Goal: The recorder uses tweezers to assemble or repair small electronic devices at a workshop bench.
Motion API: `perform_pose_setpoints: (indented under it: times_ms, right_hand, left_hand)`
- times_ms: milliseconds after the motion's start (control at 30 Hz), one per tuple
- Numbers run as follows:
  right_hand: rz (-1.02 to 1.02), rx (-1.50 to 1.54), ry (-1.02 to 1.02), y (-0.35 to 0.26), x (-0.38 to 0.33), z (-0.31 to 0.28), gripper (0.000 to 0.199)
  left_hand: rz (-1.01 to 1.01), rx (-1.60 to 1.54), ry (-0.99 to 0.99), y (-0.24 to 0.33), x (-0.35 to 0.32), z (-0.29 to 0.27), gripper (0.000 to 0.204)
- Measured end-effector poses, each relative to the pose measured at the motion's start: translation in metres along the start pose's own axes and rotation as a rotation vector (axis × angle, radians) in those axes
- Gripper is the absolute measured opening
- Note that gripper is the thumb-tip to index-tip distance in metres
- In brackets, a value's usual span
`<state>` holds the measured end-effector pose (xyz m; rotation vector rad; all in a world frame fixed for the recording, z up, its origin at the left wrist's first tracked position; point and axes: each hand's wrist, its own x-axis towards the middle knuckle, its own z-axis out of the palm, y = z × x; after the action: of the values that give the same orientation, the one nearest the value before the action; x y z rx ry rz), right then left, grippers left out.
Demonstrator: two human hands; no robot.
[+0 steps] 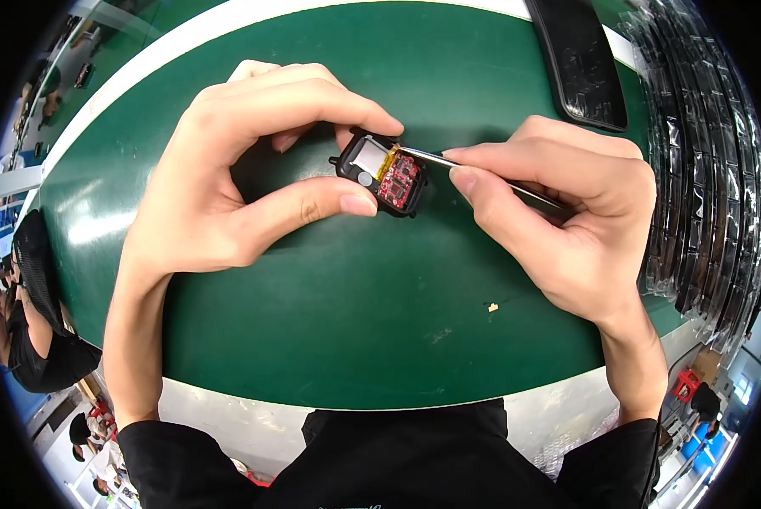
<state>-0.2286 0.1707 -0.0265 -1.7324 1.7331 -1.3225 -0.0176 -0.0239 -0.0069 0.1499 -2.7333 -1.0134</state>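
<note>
Between the thumb and forefinger of my left hand [227, 161] is a small black electronic device casing [344, 166], its inside facing up. In it show a red circuit board [400, 181], a silver-grey rectangular part [369, 158] and a strip of yellow tape [387, 163]. My right hand [567, 199] grips a pair of thin metal tweezers [427, 156]. The tip of the tweezers meets the casing's upper edge by the yellow tape. Whether the tip pinches anything is too small to tell.
A small pale yellow scrap [493, 307] lies on the green tabletop [312, 339], to the right of centre. A black tray [580, 68] rests at the far right. Beside it stand stacks of clear-wrapped black trays [694, 153]. Other people [45, 339] sit beyond the table's left side.
</note>
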Motion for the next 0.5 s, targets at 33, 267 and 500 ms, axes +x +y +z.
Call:
perform_pose_setpoints:
  times_ms: [33, 267, 500]
  right_hand:
    - [-0.004, -0.005, -0.003, -0.0008, 0.0007, 0.0008, 0.015]
    - [0.002, -0.004, -0.003, -0.0045, 0.0017, 0.0022, 0.015]
    - [0.034, 0.037, 0.006, -0.0062, 0.0015, 0.0034, 0.015]
  left_hand:
    - [0.003, 0.013, -0.004, 0.0003, -0.0007, -0.0006, 0.057]
    - [0.021, 0.065, -0.016, 0.0035, -0.0008, -0.0039, 0.052]
    - [0.110, 0.089, -0.017, 0.0006, -0.0011, -0.0042, 0.050]
